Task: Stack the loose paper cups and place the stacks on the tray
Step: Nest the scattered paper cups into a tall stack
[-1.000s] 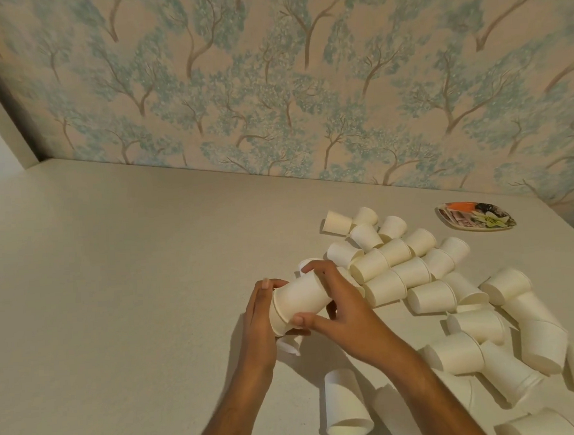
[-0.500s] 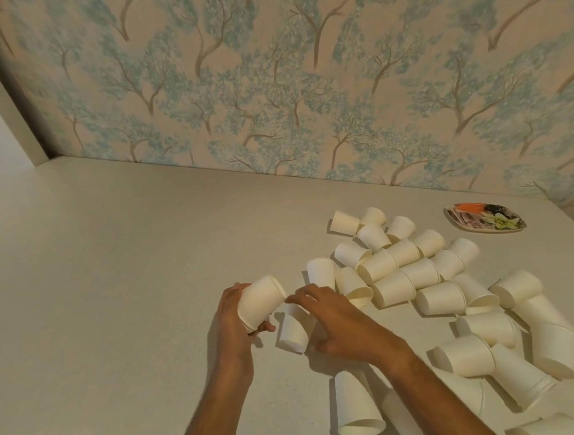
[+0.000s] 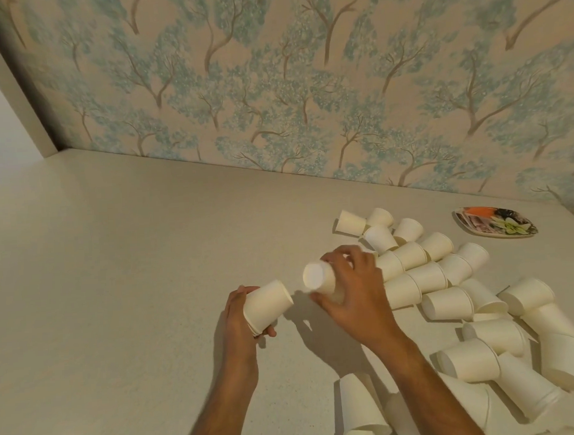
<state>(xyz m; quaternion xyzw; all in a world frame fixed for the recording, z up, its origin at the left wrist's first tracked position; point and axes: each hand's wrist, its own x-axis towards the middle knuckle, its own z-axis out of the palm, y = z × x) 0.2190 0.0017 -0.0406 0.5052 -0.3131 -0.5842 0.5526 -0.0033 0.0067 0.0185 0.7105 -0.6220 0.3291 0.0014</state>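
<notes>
My left hand point(image 3: 237, 314) grips a short stack of white paper cups point(image 3: 267, 305), lying tilted with its open mouth toward the right. My right hand point(image 3: 355, 287) holds a single white cup point(image 3: 318, 278) just right of it, its closed bottom facing the stack's mouth. A small gap separates the two. Several loose white cups point(image 3: 425, 276) lie on their sides across the table to the right. The patterned tray point(image 3: 495, 221) sits at the far right near the wall, with no cups on it.
The pale speckled table point(image 3: 116, 276) runs to a wall papered with trees at the back. More loose cups point(image 3: 359, 409) lie near the front beside my right forearm and spread to the right edge point(image 3: 551, 343).
My right hand picked a cup off the table and lifted it toward the stack in my left hand. The left hand with its stack stayed about where it was.
</notes>
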